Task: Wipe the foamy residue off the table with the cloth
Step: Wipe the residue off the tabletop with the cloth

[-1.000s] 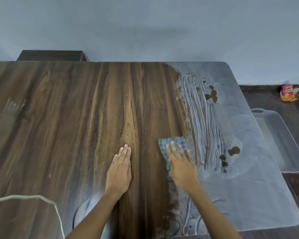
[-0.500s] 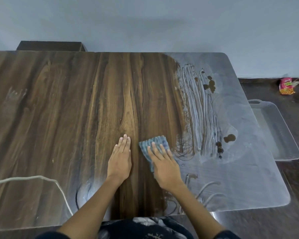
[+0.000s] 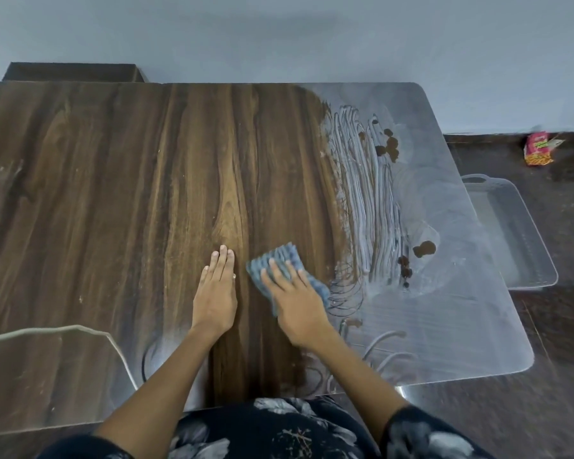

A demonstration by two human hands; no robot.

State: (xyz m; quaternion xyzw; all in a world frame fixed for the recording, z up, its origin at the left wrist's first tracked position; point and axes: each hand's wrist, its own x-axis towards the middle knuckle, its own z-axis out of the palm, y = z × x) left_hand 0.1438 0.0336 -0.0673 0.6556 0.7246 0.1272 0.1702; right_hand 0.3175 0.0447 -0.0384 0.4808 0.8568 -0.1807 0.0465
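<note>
A dark wooden table (image 3: 120,200) fills the view. Its right third carries whitish foamy residue (image 3: 424,313), streaked in lines near the middle, with a few bare brown spots. A blue ribbed cloth (image 3: 284,258) lies flat on the wiped wood just left of the foam's edge. My right hand (image 3: 295,299) presses down on the cloth, fingers spread over it. Beside it, my left hand (image 3: 216,289) rests flat on bare wood, fingers together, holding nothing.
A clear plastic tray (image 3: 524,233) sits on the floor off the table's right edge. A red snack packet (image 3: 539,149) lies on the floor by the wall. A pale cord (image 3: 80,330) crosses the table's near left. A dark box (image 3: 70,71) stands behind.
My right hand has slid the cloth leftward and toward me, off the foam onto wiped wood. The left hand has stayed planted. The view has tilted down, showing my lap.
</note>
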